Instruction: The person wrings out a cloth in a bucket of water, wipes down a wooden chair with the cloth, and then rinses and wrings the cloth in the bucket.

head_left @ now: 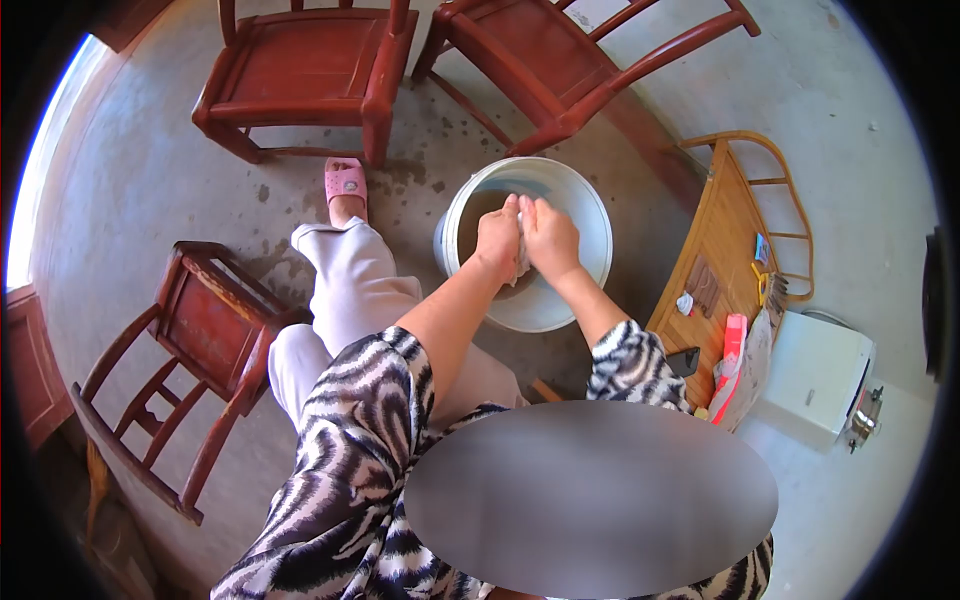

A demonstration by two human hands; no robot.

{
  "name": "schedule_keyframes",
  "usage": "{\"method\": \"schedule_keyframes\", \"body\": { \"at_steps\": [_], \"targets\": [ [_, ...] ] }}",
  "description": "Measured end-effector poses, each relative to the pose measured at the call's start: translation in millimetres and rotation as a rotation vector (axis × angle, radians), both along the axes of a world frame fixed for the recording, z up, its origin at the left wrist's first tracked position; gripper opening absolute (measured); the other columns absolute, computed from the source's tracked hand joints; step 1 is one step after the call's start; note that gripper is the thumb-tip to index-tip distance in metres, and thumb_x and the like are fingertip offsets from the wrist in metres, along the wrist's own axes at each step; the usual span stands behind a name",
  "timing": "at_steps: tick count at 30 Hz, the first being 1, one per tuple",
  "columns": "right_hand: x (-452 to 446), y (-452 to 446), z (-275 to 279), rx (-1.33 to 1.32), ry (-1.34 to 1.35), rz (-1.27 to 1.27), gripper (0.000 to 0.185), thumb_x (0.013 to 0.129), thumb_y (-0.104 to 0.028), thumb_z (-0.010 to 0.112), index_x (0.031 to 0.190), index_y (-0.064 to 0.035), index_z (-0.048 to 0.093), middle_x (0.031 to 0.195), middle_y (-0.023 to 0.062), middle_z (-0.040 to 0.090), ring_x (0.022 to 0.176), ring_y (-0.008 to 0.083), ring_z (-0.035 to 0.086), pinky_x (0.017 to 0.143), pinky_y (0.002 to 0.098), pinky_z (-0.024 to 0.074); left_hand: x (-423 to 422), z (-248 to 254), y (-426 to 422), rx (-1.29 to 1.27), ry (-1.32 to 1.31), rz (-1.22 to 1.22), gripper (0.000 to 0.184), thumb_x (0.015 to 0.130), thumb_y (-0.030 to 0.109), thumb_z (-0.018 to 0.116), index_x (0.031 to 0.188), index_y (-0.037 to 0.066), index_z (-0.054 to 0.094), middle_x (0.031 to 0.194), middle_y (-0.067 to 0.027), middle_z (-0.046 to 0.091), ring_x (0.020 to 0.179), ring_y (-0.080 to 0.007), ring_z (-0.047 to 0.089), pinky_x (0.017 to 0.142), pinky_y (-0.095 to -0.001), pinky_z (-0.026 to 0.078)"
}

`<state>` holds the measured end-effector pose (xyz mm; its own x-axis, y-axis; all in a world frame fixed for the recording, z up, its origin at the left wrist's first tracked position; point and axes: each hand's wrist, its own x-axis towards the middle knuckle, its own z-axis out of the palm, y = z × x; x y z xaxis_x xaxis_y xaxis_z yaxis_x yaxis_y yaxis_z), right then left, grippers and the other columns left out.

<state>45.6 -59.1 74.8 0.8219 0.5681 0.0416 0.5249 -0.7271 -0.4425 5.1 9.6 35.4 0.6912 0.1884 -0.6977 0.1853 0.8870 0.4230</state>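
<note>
Over a white bucket [598, 232] with brownish water in it, both my hands are pressed close together around a pale wet cloth [522, 262]. My left hand [497, 237] is on the left side of the cloth, its fingers closed on it. On the right side my right hand [550, 236] grips the same cloth, its knuckles near those of the other hand. Only a narrow strip of the cloth shows between and below the hands; the rest is hidden inside them.
Red wooden chairs [300, 62] stand beyond the bucket and a worn one [215, 320] at the left. A wooden bench [715, 240] at the right bears a phone [684, 361] and a red-and-white bag [742, 365]. Beside it is a white box [815, 380].
</note>
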Motion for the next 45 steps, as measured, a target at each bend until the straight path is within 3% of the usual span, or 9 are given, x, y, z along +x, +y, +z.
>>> {"method": "schedule_keyframes", "body": {
  "at_steps": [9, 12, 16, 23, 31, 34, 36, 43, 45],
  "targets": [
    [23, -30, -62, -0.033, 0.143, -0.034, 0.044, 0.090, -0.039, 0.043, 0.069, -0.0024, 0.055, 0.064, 0.0199, 0.058, 0.062, 0.0346, 0.058, 0.057, 0.0453, 0.0430, -5, -13, -8, 0.188, 0.132, -0.096, 0.043, 0.092, 0.033, 0.045, 0.088, -0.007, 0.061, 0.078, -0.0106, 0.059, 0.070, -0.0165, 0.052, 0.065, -0.0343, 0.043],
    [36, -43, -113, 0.451, 0.808, -0.330, 0.045, 0.088, -0.042, 0.049, 0.071, -0.0012, 0.057, 0.062, 0.0068, 0.055, 0.057, 0.0181, 0.054, 0.053, 0.0345, 0.0421, -3, -35, -8, 0.150, 0.143, -0.107, 0.038, 0.092, 0.029, 0.044, 0.101, -0.005, 0.058, 0.098, -0.0156, 0.058, 0.086, -0.0211, 0.054, 0.076, -0.0355, 0.044],
    [59, -70, -177, 0.267, 1.082, -0.637, 0.038, 0.089, -0.040, 0.049, 0.080, -0.0051, 0.061, 0.072, 0.0033, 0.059, 0.060, 0.0162, 0.055, 0.053, 0.0310, 0.0426, 0, -17, -6, 0.491, 0.405, -0.053, 0.037, 0.090, 0.024, 0.044, 0.122, 0.007, 0.047, 0.129, -0.0164, 0.037, 0.116, -0.0291, 0.040, 0.097, -0.0369, 0.033],
    [32, -95, -334, -0.352, 0.364, 0.069, 0.026, 0.083, -0.024, 0.051, 0.087, -0.0028, 0.065, 0.080, 0.0144, 0.064, 0.068, 0.0256, 0.061, 0.059, 0.0362, 0.0466, 8, 8, 0, 0.304, 0.443, -0.069, 0.041, 0.091, 0.022, 0.042, 0.127, 0.004, 0.041, 0.132, -0.0115, 0.030, 0.121, -0.0245, 0.034, 0.101, -0.0346, 0.028],
    [17, -65, -252, -0.205, 0.548, -0.394, 0.024, 0.076, -0.022, 0.059, 0.087, -0.0024, 0.065, 0.088, 0.0166, 0.065, 0.073, 0.0262, 0.062, 0.064, 0.0368, 0.0476, 9, 1, 2, 0.153, 0.427, 0.086, 0.036, 0.090, 0.021, 0.044, 0.120, 0.001, 0.047, 0.123, -0.0137, 0.044, 0.116, -0.0237, 0.040, 0.095, -0.0350, 0.034],
    [34, -57, -231, -0.101, 0.864, 0.044, 0.026, 0.079, -0.026, 0.060, 0.091, -0.0030, 0.064, 0.086, 0.0106, 0.065, 0.073, 0.0206, 0.061, 0.066, 0.0337, 0.0473, 6, -24, 2, 0.054, 0.402, 0.089, 0.035, 0.089, 0.020, 0.044, 0.119, 0.001, 0.047, 0.121, -0.0142, 0.046, 0.112, -0.0235, 0.043, 0.091, -0.0358, 0.035],
    [44, -47, -178, 0.413, 1.194, -0.465, 0.025, 0.084, -0.029, 0.059, 0.090, -0.0054, 0.062, 0.084, 0.0042, 0.063, 0.074, 0.0145, 0.058, 0.068, 0.0300, 0.0458, 5, -41, -6, 0.057, 0.401, 0.158, 0.038, 0.090, 0.024, 0.043, 0.120, 0.001, 0.044, 0.121, -0.0144, 0.047, 0.108, -0.0250, 0.046, 0.090, -0.0392, 0.035],
    [24, -27, -42, 0.585, 1.194, -0.082, 0.020, 0.091, -0.022, 0.050, 0.084, -0.0049, 0.058, 0.074, -0.0008, 0.058, 0.069, 0.0079, 0.053, 0.064, 0.0226, 0.0425, 1, -5, 15, -0.180, 0.462, 0.043, 0.046, 0.091, 0.041, 0.035, 0.126, 0.011, 0.039, 0.115, -0.0156, 0.052, 0.105, -0.0368, 0.051, 0.086, -0.0658, 0.029],
    [6, -22, -14, 0.539, 1.089, 0.038, 0.017, 0.090, -0.017, 0.051, 0.082, -0.0029, 0.057, 0.072, -0.0003, 0.057, 0.065, 0.0068, 0.051, 0.060, 0.0227, 0.0422, 3, -22, 10, -0.271, 0.393, 0.134, 0.043, 0.091, 0.038, 0.037, 0.117, 0.004, 0.043, 0.100, -0.0152, 0.057, 0.090, -0.0349, 0.057, 0.081, -0.0588, 0.039]
  ]
}}
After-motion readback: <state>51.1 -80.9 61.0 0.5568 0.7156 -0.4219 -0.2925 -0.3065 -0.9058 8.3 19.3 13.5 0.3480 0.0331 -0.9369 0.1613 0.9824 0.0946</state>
